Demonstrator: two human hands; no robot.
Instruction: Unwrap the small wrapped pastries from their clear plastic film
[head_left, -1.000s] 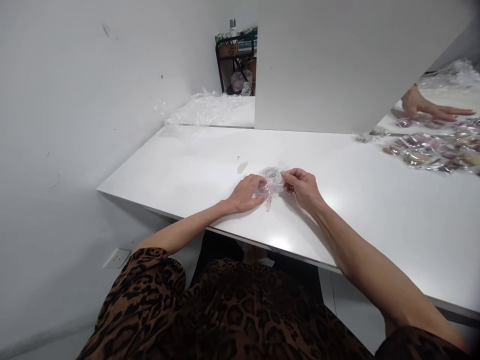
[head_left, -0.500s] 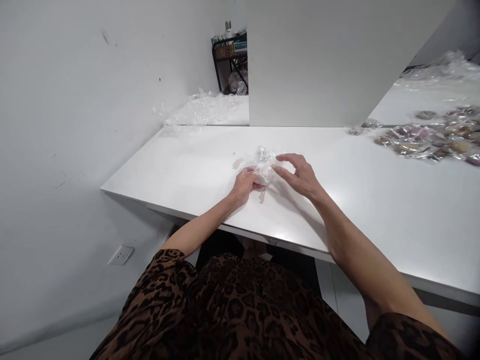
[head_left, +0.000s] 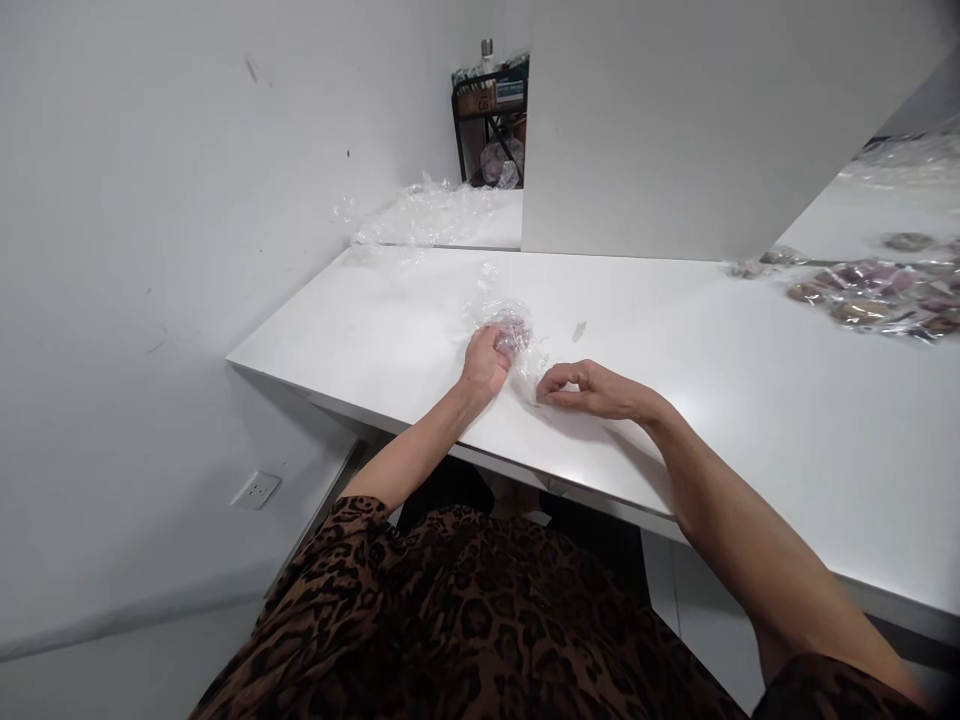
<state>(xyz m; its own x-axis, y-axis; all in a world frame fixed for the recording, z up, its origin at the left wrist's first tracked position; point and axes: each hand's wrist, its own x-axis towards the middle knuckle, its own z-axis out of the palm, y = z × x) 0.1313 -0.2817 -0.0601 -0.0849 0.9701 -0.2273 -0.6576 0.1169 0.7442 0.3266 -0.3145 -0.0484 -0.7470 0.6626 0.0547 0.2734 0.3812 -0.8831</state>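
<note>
My left hand is closed around a small pinkish-grey object bundled in clear plastic, just above the white table. What the object is I cannot make out through the shiny film. To its right, my right hand pinches a loose end of the clear plastic wrap between thumb and fingers. More of the crinkled film spreads out beyond my left hand. A small scrap lies on the table past my right hand.
Several plastic-wrapped pieces lie at the right. Crumpled clear film is heaped at the far left corner by the wall. A white upright panel stands at the table's back edge, with a dark shelf behind it.
My right hand has come down toward me and closed on the film's end, stretching it. My left hand has turned, so the wrapped object now shows. The view has swung slightly left.
</note>
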